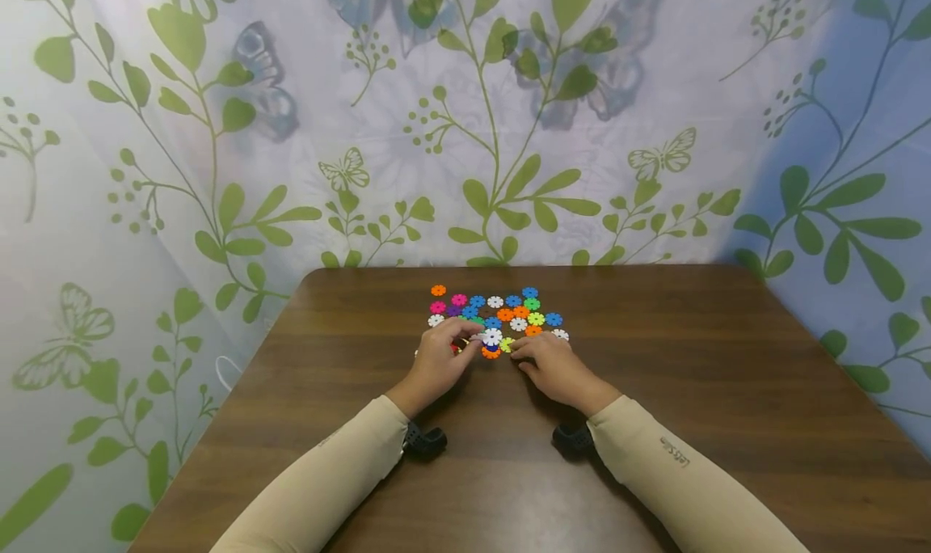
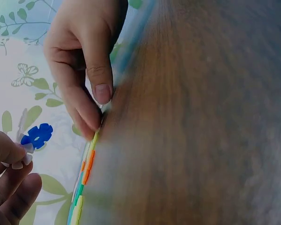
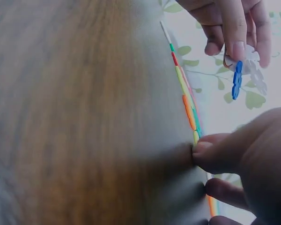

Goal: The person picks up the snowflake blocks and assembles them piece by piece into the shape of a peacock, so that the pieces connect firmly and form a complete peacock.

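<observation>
My left hand (image 1: 441, 352) pinches a small joined cluster of notched plastic discs, held above the table. White discs (image 3: 253, 61) make up part of it, and a blue disc (image 2: 37, 136) sticks out at an angle. How they interlock is partly covered by the fingers. My right hand (image 1: 558, 369) reaches down to the tabletop, its fingertips touching it beside a yellow-green disc (image 1: 507, 345). The right thumb and fingers stand apart in the right wrist view, with no lifted disc visible between them. An orange disc (image 1: 490, 354) lies just below the held cluster.
Several loose discs in mixed colours lie flat beyond the hands, among them a pink disc (image 1: 459, 300), a green disc (image 1: 532, 304) and a blue disc (image 1: 554, 319). The brown wooden table (image 1: 655, 335) ends at a patterned curtain (image 1: 465, 116).
</observation>
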Motion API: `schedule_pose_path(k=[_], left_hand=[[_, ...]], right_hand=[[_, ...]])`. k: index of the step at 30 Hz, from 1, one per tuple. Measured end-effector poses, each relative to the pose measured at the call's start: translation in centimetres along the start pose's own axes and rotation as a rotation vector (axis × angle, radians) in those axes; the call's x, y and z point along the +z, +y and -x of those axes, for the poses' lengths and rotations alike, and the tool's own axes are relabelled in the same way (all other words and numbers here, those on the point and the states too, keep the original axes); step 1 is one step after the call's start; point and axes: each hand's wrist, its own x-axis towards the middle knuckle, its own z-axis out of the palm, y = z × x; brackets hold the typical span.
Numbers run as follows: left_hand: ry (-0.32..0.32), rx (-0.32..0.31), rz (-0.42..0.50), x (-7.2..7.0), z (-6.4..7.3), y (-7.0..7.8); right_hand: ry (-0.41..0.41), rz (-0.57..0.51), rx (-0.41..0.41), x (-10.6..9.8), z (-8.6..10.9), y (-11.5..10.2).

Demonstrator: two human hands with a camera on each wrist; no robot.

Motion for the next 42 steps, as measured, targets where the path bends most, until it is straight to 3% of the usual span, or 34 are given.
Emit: schedule_pose_path(k=[5,15,22,28,35,42], left_hand=[[-0.017,-0.004,0.009,0.0,0.1,0.0],[-0.036,-0.013,0.028,-0.1,0.4,0.1],[-0.014,0.008,0.017,0.0,0.5,0.2],[-0.017,-0.019,0.029,0.0,0.4,0.6],[-0.003,0.028,-0.002,-0.1,0.3,0.5],[-0.005,0.061,-0.035,-0.1,0.3,0.1]], right_hand=[[0.094,-0.043,0.018,0.3,0.1,0.2],[0.064,-0.072,0.07,0.1,0.1,0.1],[0.047,-0.242,0.233,-0.4,0.2,0.0],[0.171,-0.353,0.314,-0.7,0.3,-0.2],[0.314,-0.589,0.224,-1.1,0.0,-1.1],[0.302,-0.677,0.086,-0.8,-0.2,-1.7]])
